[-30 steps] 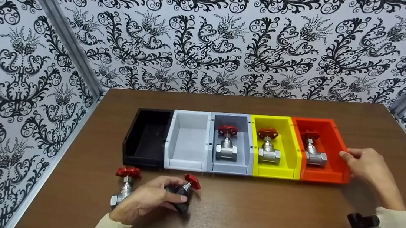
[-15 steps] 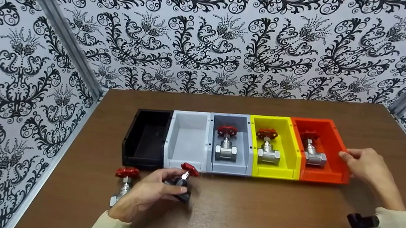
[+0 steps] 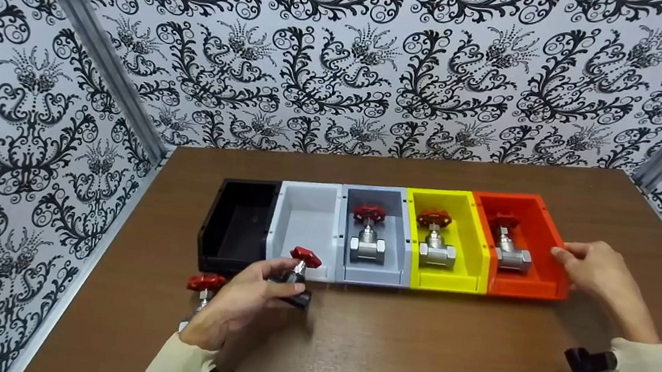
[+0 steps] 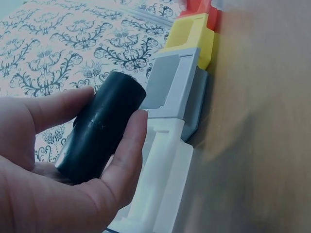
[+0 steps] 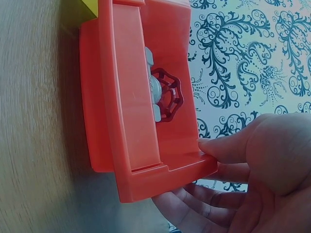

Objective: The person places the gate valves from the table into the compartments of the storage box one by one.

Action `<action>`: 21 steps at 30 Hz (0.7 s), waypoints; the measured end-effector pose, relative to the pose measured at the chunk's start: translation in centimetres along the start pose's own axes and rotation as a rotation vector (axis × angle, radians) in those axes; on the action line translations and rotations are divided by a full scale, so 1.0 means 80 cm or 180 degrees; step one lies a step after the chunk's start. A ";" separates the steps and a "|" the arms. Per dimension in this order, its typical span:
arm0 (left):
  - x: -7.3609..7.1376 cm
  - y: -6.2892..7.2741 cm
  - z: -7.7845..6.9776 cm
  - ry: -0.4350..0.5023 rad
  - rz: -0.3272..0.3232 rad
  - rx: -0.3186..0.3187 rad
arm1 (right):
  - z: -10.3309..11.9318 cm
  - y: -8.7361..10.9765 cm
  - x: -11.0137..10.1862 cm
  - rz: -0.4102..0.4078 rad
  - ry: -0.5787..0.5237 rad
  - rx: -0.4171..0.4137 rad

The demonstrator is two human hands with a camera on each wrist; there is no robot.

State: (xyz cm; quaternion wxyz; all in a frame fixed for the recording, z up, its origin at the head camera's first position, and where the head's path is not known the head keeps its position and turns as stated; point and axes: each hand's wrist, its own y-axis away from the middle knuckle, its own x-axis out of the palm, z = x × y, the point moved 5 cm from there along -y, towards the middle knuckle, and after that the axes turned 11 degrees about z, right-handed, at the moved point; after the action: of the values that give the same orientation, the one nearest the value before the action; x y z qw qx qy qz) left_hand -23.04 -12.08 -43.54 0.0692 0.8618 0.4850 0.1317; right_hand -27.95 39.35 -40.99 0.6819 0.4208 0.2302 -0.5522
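Note:
My left hand (image 3: 244, 299) holds a valve with a black body (image 3: 299, 298) and a red handwheel (image 3: 305, 257), thumb and fingers around the body. It hovers at the front edge of the white bin (image 3: 311, 214). In the left wrist view the black body (image 4: 103, 127) appears as a smooth cylinder between thumb and fingers. With my right hand (image 3: 599, 274) I pinch the right side wall of the orange-red bin (image 3: 527, 288), thumb inside and fingers outside. A silver valve with a red handwheel (image 3: 206, 282) is on the table, partly hidden behind my left hand.
The bins stand joined in a row: black (image 3: 244, 220), white, grey (image 3: 376, 275), yellow (image 3: 449, 282), orange-red. Silver valves with red handwheels lie in the grey, yellow and orange-red ones. Patterned walls (image 3: 343, 59) enclose the brown table (image 3: 412, 352) at back and left.
My left hand has carried the black valve up and away from me, from the table in front of the bins to the white bin's front edge. The right hand has stayed put.

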 end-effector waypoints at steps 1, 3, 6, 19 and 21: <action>0.000 -0.002 -0.001 0.0016 0.0000 0.0008 | 0.000 0.000 0.000 -0.0014 0.0014 -0.0002; 0.000 -0.005 -0.003 0.0037 -0.0002 0.0016 | 0.000 0.000 -0.001 -0.0044 0.0047 0.0002; -0.001 -0.009 -0.005 0.0072 -0.0039 0.0007 | 0.000 0.000 -0.002 -0.0070 0.0100 0.0019; -0.005 -0.021 -0.013 0.0051 -0.0228 -0.0075 | 0.000 -0.001 -0.001 -0.0015 0.0059 0.0030; -0.005 -0.023 -0.013 0.0074 -0.0226 -0.0073 | 0.000 -0.001 -0.001 -0.0015 0.0051 0.0019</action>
State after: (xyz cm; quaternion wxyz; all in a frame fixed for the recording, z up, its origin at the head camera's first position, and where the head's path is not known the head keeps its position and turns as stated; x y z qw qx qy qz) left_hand -25.09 -11.47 -43.06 0.0779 0.8416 0.5145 0.1447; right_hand -28.04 39.41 -40.97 0.6774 0.4267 0.2350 -0.5512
